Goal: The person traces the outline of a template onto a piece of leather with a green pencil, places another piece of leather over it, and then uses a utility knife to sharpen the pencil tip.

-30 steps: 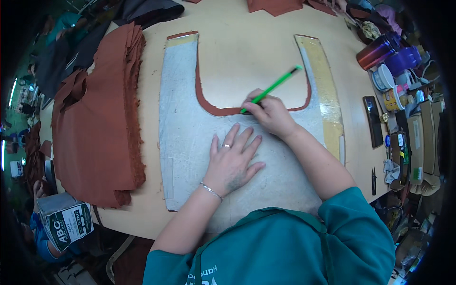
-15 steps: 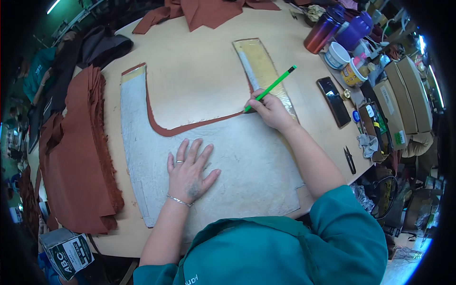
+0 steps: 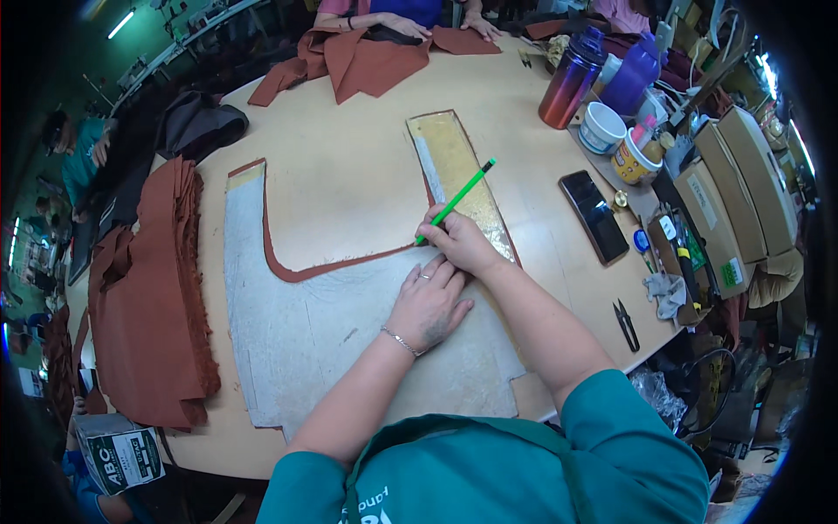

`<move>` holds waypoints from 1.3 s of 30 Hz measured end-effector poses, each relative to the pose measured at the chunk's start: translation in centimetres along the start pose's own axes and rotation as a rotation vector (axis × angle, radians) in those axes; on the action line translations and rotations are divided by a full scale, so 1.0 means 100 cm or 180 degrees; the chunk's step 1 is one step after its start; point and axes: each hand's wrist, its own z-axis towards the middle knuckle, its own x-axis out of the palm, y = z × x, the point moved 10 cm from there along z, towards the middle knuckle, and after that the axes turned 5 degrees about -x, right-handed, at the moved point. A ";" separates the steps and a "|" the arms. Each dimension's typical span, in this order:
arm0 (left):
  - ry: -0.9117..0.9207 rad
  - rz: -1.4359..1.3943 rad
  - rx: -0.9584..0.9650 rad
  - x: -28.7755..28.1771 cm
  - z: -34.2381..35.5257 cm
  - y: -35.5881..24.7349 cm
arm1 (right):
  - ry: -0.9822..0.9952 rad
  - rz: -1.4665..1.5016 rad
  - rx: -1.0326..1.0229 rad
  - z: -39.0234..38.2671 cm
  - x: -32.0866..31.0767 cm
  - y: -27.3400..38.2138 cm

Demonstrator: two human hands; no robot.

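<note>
A large pale grey pattern template (image 3: 305, 349) with a U-shaped cutout lies flat on brown fabric (image 3: 301, 273), which shows as a strip along the cutout's edge. My right hand (image 3: 463, 243) grips a bright green pencil (image 3: 463, 192), its lower end at the cutout's edge near the right inner corner. Flat on the template, my left hand (image 3: 429, 306) rests just below the right one, fingers stretched out, their tips partly beneath or against it. The template's right arm has a yellowish taped surface (image 3: 463, 157).
A thick stack of brown fabric (image 3: 148, 306) lies left. Right are a phone (image 3: 594, 217), thread snips (image 3: 626, 325), a tumbler (image 3: 572, 79), a white tub (image 3: 602, 128) and cardboard boxes (image 3: 724, 196). Across the table, another person's hands (image 3: 406, 26) touch brown fabric pieces (image 3: 367, 65).
My left hand has slid right across the template, up beside my right hand. The pencil remains in my right hand near the cutout's corner. The view has shifted, showing another person's hands at the far side.
</note>
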 end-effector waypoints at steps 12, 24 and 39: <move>0.0084 -0.0034 -0.0280 0.007 0.008 0.016 | 0.1019 -0.0360 0.0087 0.059 -0.037 0.004; -0.0087 -0.0181 -0.0211 0.003 0.006 0.015 | 0.0111 -0.0410 0.0230 0.148 -0.068 0.003; -0.0609 -0.0783 0.0008 0.011 0.004 0.017 | 0.0641 -0.0109 0.0371 0.034 0.109 0.027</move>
